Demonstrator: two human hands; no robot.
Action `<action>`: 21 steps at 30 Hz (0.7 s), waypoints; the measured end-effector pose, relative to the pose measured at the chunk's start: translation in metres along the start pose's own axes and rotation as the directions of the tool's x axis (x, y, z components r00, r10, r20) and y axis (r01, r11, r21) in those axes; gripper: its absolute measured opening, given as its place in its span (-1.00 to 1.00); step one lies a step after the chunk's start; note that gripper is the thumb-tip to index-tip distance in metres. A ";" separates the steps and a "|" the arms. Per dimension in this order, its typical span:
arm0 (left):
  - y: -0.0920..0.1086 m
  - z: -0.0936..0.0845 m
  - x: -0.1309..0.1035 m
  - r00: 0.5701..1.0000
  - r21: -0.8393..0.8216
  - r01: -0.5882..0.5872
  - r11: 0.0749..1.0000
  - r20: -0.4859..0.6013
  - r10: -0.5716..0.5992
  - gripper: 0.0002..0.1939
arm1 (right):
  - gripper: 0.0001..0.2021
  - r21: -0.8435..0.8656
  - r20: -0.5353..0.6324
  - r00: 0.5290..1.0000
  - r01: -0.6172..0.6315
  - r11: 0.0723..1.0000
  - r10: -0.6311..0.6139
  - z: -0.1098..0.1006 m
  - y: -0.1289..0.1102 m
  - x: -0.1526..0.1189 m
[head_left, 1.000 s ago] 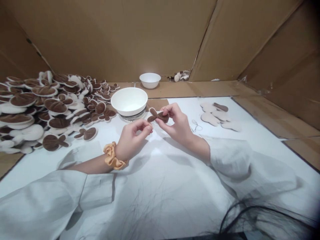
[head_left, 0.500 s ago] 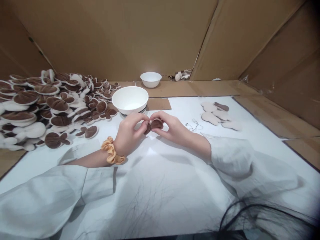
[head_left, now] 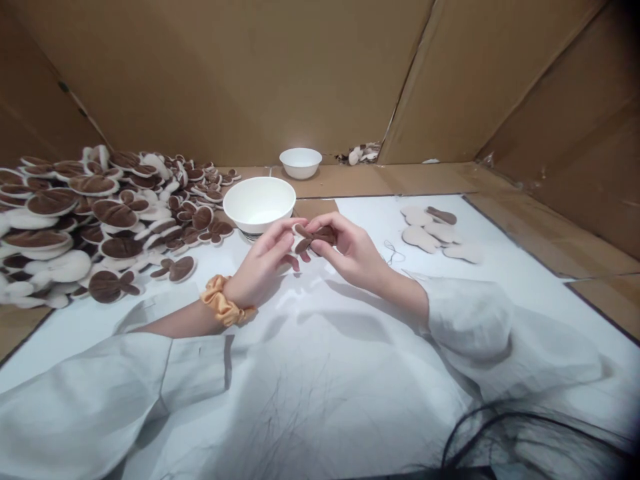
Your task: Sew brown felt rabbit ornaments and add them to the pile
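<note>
Over the middle of the white table, a small brown plush rabbit-head piece [head_left: 323, 235] with pale edges is held up. My right hand [head_left: 353, 250] pinches its rounded part between thumb and fingers. At its ear end is my left hand [head_left: 274, 248], thumb and index finger close to the ear tips and other fingertips showing below. The left fingers partly hide the ears, and the right fingers cover much of the head. A yellow scrunchie [head_left: 223, 301] circles my left wrist.
A large heap of brown-and-white plush pieces [head_left: 120, 213] covers the left side. Behind my hands stand a large white bowl [head_left: 260, 200] and a smaller one [head_left: 301, 163]. Pale flat cutouts [head_left: 421, 238] and dark thread [head_left: 394, 252] lie to the right. Cardboard walls [head_left: 250, 80] enclose the table.
The plush piece has been turned, so its ears now point left towards my left hand. My left fingers have loosened and spread, while my right hand has shifted slightly right.
</note>
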State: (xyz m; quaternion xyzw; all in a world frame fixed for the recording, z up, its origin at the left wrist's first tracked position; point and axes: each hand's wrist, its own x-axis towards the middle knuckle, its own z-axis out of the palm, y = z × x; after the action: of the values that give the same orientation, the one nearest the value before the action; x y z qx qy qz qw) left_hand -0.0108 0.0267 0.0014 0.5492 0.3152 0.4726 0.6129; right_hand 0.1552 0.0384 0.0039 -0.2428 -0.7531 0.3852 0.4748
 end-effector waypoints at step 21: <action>0.001 0.003 -0.003 0.998 0.336 -0.058 0.940 0.004 0.060 -0.85 | -0.80 0.222 -0.225 0.942 -0.201 0.954 0.251 -0.002 -0.002 0.010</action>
State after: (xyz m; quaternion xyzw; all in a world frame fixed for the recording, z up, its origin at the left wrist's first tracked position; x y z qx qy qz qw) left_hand -0.0097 0.0226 0.0021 0.6534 0.3763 0.4319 0.4949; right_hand 0.1531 0.0450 0.0114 -0.3266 -0.6125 0.4760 0.5399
